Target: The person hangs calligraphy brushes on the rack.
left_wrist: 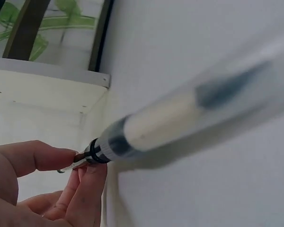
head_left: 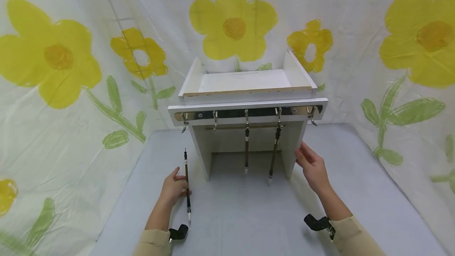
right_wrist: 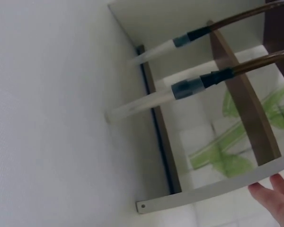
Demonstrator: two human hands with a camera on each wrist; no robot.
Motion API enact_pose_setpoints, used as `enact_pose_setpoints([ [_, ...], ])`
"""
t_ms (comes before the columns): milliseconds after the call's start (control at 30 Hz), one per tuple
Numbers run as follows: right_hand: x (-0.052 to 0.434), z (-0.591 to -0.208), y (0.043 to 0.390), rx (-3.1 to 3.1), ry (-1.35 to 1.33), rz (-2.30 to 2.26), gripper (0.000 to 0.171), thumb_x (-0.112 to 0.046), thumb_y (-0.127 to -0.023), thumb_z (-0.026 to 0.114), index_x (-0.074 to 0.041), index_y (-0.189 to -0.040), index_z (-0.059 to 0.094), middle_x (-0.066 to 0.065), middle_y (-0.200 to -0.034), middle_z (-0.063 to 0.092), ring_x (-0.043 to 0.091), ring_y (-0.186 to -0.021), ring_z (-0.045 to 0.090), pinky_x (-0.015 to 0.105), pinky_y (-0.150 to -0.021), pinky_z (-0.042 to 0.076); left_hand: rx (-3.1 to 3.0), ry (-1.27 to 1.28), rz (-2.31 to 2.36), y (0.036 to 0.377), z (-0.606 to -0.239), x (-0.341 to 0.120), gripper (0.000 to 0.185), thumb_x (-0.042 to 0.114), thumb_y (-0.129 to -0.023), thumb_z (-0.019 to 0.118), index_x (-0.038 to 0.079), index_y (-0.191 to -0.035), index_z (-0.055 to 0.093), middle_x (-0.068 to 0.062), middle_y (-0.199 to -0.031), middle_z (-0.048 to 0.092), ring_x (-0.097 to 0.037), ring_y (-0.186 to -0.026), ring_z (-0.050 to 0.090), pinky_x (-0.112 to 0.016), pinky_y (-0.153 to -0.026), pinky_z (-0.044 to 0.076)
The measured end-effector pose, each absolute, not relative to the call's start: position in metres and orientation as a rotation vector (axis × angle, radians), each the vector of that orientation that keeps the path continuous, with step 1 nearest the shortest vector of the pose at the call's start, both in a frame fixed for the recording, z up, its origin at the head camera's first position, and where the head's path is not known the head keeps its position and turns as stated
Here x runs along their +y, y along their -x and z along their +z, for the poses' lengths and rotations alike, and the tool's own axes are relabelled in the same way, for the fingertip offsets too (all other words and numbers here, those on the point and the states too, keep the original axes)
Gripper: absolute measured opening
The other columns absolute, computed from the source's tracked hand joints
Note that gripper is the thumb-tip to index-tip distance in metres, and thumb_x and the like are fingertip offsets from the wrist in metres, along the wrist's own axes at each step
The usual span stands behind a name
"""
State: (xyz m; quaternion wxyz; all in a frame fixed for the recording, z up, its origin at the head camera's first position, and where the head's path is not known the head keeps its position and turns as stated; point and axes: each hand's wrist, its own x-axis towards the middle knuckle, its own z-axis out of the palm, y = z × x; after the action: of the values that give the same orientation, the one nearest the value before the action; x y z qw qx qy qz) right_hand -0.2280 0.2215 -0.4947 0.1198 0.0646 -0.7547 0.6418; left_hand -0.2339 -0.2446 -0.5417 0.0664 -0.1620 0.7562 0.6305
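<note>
My left hand (head_left: 172, 187) pinches a calligraphy brush (head_left: 188, 205) with a dark brown handle between thumb and fingers, left of a small white shelf (head_left: 200, 149). The brush stands roughly upright in the head view, hanging loop at the top. In the left wrist view its clear cap (left_wrist: 236, 90) covers a pale and dark bristle tip. Fingertips of my right hand (head_left: 313, 170) touch the outer side of the shelf's right panel. From the shelf's hook rail (head_left: 227, 114) hang two more capped brushes, one in the middle (head_left: 247, 149) and another brush (head_left: 275, 151) to its right.
Two hooks on the left, one a bare hook (head_left: 215, 121), and the rightmost hook (head_left: 312, 115) carry nothing. The shelf stands on a pale table (head_left: 241, 220) before a curtain (head_left: 170, 7) printed with yellow flowers. Black wrist cameras sit at both cuffs.
</note>
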Motion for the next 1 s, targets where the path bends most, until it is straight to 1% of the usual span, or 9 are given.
enact_pose_setpoints([
  [67, 0.222, -0.495, 0.228, -2.209, -0.195, 1.875, 0.055, -0.027, -0.106, 0.054, -0.011, -0.156, 0.038, 0.025, -0.153, 0.044, -0.013, -0.117, 0.055, 0.013, -0.09, 0.052, 2.251, 0.482, 1.938, 0.234, -0.54, -0.244, 0.092, -0.017, -0.083, 0.058, 0.007, -0.162, 0.017, -0.03, -0.137, 0.047, -0.026, -0.086, 0.065, -0.042, -0.071, 0.064],
  [167, 0.223, -0.496, 0.228, -2.208, -0.204, 1.87, 0.055, -0.027, -0.106, 0.054, -0.011, -0.156, 0.038, 0.023, -0.154, 0.044, -0.012, -0.117, 0.054, 0.013, -0.091, 0.052, 2.234, 0.478, 1.973, 0.233, -0.535, -0.241, 0.086, -0.017, -0.083, 0.059, 0.004, -0.159, 0.026, -0.028, -0.133, 0.047, -0.026, -0.085, 0.065, -0.043, -0.072, 0.064],
  [267, 0.223, -0.496, 0.228, -2.203, -0.211, 1.864, 0.055, -0.025, -0.106, 0.055, -0.01, -0.156, 0.038, 0.023, -0.153, 0.046, -0.012, -0.117, 0.054, 0.013, -0.091, 0.052, 2.237, 0.486, 1.99, 0.234, -0.531, -0.239, 0.073, -0.017, -0.085, 0.058, 0.0, -0.153, 0.038, -0.026, -0.129, 0.047, -0.029, -0.091, 0.063, -0.042, -0.074, 0.064],
  [333, 0.223, -0.496, 0.229, -2.205, -0.213, 1.849, 0.055, -0.026, -0.106, 0.056, -0.011, -0.156, 0.039, 0.022, -0.151, 0.048, -0.012, -0.116, 0.054, 0.012, -0.091, 0.051, 2.24, 0.481, 1.999, 0.234, -0.528, -0.238, 0.066, -0.016, -0.087, 0.057, -0.001, -0.15, 0.042, -0.024, -0.13, 0.046, -0.033, -0.098, 0.062, -0.041, -0.075, 0.064],
  [467, 0.222, -0.497, 0.229, -2.212, -0.218, 1.821, 0.055, -0.027, -0.105, 0.057, -0.013, -0.156, 0.04, 0.021, -0.15, 0.05, -0.011, -0.117, 0.055, 0.012, -0.09, 0.052, 2.264, 0.444, 1.994, 0.231, -0.518, -0.237, 0.062, -0.013, -0.091, 0.057, 0.0, -0.149, 0.04, -0.027, -0.138, 0.046, -0.036, -0.106, 0.061, -0.039, -0.077, 0.063],
  [567, 0.223, -0.498, 0.231, -2.226, -0.229, 1.793, 0.055, -0.026, -0.105, 0.058, -0.014, -0.156, 0.04, 0.02, -0.149, 0.051, -0.008, -0.12, 0.054, 0.011, -0.091, 0.051, 2.273, 0.417, 2.004, 0.228, -0.508, -0.235, 0.061, -0.011, -0.093, 0.057, 0.002, -0.149, 0.038, -0.029, -0.139, 0.05, -0.036, -0.108, 0.065, -0.04, -0.079, 0.063],
  [733, 0.224, -0.499, 0.232, -2.219, -0.262, 1.777, 0.055, -0.021, -0.103, 0.061, -0.015, -0.155, 0.042, 0.019, -0.151, 0.05, -0.004, -0.126, 0.052, 0.009, -0.094, 0.048, 2.34, 0.381, 2.008, 0.222, -0.494, -0.23, 0.065, -0.011, -0.093, 0.059, 0.008, -0.152, 0.04, -0.027, -0.129, 0.057, -0.027, -0.103, 0.071, -0.038, -0.081, 0.063],
  [867, 0.225, -0.498, 0.231, -2.22, -0.273, 1.745, 0.056, -0.021, -0.102, 0.063, -0.015, -0.154, 0.044, 0.017, -0.151, 0.051, -0.009, -0.124, 0.051, 0.008, -0.095, 0.047, 2.382, 0.364, 2.026, 0.217, -0.484, -0.225, 0.065, -0.012, -0.092, 0.061, 0.012, -0.15, 0.045, -0.019, -0.122, 0.059, -0.018, -0.096, 0.073, -0.036, -0.081, 0.063],
  [1000, 0.224, -0.497, 0.23, -2.223, -0.298, 1.728, 0.057, -0.021, -0.101, 0.063, -0.015, -0.154, 0.043, 0.016, -0.153, 0.049, -0.011, -0.124, 0.05, 0.008, -0.095, 0.046, 2.437, 0.356, 2.03, 0.21, -0.472, -0.221, 0.063, -0.011, -0.092, 0.061, 0.015, -0.149, 0.048, -0.015, -0.119, 0.06, -0.015, -0.094, 0.073, -0.032, -0.079, 0.063],
])
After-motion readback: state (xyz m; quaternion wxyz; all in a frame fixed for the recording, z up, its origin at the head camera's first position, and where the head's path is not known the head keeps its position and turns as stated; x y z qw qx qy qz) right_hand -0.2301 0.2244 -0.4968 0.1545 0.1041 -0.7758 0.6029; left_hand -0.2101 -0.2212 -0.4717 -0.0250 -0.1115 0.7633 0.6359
